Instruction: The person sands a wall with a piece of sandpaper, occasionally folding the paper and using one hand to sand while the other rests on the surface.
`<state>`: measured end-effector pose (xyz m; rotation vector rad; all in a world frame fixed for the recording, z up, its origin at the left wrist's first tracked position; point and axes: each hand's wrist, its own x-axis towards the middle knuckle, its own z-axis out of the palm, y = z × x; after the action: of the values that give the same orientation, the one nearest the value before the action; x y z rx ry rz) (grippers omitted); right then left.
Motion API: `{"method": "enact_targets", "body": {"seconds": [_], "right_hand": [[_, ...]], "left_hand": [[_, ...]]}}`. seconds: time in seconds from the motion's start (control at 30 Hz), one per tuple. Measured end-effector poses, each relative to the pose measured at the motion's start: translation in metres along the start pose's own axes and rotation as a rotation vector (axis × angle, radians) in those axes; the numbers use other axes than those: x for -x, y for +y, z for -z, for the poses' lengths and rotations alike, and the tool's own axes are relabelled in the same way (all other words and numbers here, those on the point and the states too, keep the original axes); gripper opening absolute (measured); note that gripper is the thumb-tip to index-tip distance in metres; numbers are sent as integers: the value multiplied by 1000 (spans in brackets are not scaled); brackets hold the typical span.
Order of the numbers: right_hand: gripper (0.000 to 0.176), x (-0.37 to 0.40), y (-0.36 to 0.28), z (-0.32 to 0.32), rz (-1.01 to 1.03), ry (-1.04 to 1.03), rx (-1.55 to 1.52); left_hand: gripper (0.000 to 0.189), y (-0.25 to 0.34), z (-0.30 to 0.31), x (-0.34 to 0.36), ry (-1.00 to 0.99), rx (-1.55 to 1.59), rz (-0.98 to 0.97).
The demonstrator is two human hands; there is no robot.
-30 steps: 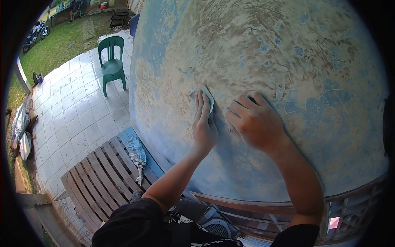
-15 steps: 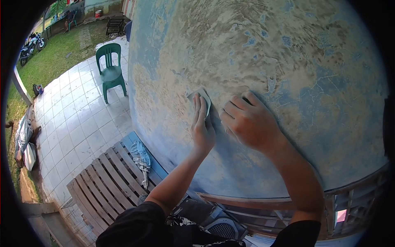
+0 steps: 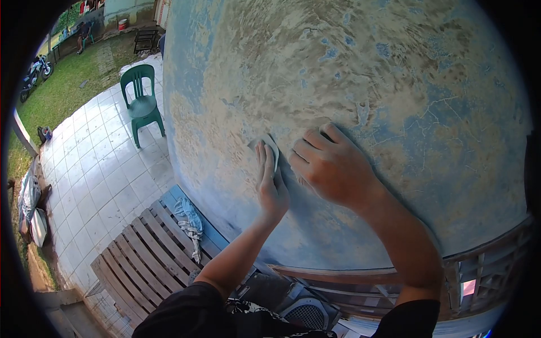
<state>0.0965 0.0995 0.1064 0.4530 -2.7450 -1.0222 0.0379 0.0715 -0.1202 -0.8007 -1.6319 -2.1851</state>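
My left hand (image 3: 270, 183) presses a folded grey-green sheet (image 3: 271, 145) against the patchy blue and beige wall (image 3: 338, 90). Its fingers lie together over the sheet, pointing up. To the right, my right hand (image 3: 329, 163) rests at the wall with its fingers bent and knuckles up. Whatever may be beneath those curled fingers is hidden. A small gap separates the two hands.
A slatted wooden bench (image 3: 143, 253) stands lower left, with a blue and white cloth (image 3: 189, 217) at its edge. Beyond are a green chair (image 3: 142, 105) on white tiles, a motorcycle (image 3: 38, 73) and a seated person (image 3: 84, 36). A wooden lattice frame (image 3: 360, 280) runs below the wall.
Both hands have shifted slightly left in view, and the sheet appears a little lower. The chair and background have also shifted left as the view moved.
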Motion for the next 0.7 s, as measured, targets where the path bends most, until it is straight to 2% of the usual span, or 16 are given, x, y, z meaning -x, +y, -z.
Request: {"method": "enact_targets", "body": {"seconds": [0.13, 0.2, 0.27, 0.37, 0.5, 0.6, 0.7], "right_hand": [[12, -3, 2, 0, -1, 22, -12], [12, 0, 1, 1, -1, -5, -23], [13, -1, 1, 1, 1, 0, -3], [12, -3, 2, 3, 3, -20, -6], [12, -3, 2, 1, 1, 22, -8], [11, -3, 3, 0, 15, 13, -12], [12, -3, 3, 0, 20, 11, -9]], "left_hand": [[51, -1, 12, 40, -167, 22, -86], [52, -9, 10, 21, -159, 4, -71], [55, -3, 6, -17, 2, -17, -34], [57, 2, 0, -42, 78, 5, 11], [58, -10, 9, 10, -77, -25, -60], [59, -13, 21, 18, -171, -47, -100], [56, -8, 12, -27, -58, -65, -101]]}}
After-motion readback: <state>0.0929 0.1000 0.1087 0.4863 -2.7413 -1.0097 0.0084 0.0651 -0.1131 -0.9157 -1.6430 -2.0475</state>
